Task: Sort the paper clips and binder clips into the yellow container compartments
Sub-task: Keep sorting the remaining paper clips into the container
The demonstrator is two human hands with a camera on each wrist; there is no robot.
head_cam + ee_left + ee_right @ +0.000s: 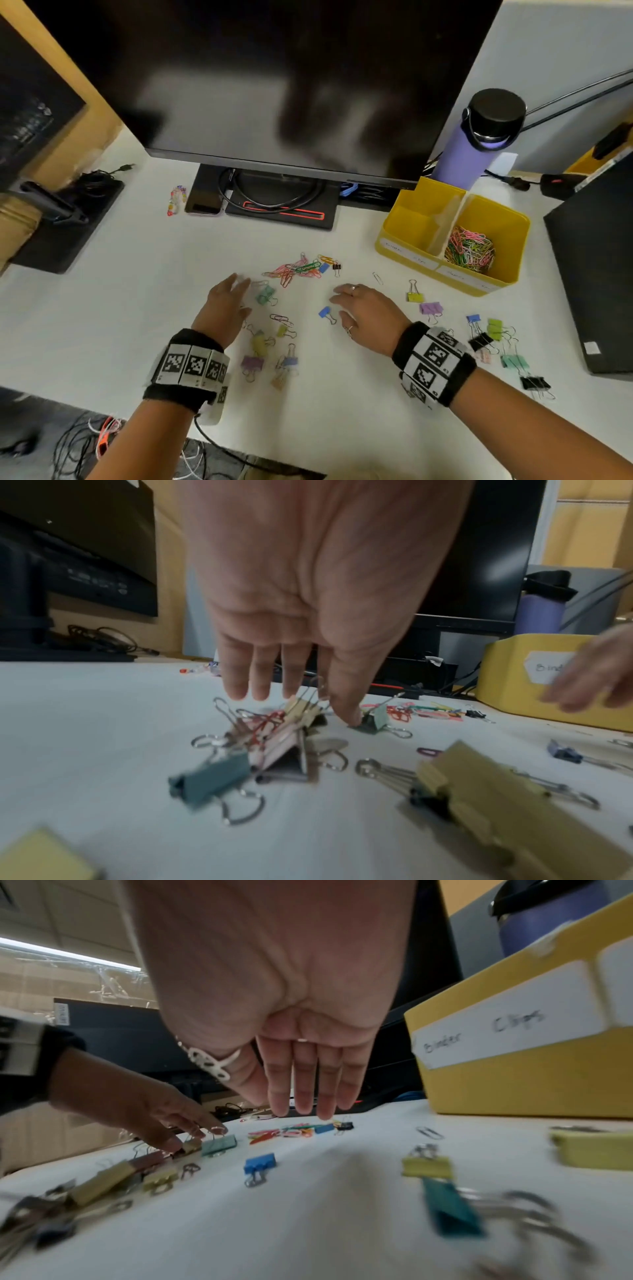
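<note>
**Beyond both hands, the paper-clip pile**

On the desk [102, 325], both hands hovered with fingers released, holding nothing. The left hand [227, 303] reached near a green binder clip [265, 295]; the right hand [368, 313] was nearer the yellow container [404, 255]. Loose paper clips [298, 269] lay just ahead, between them.
</note>
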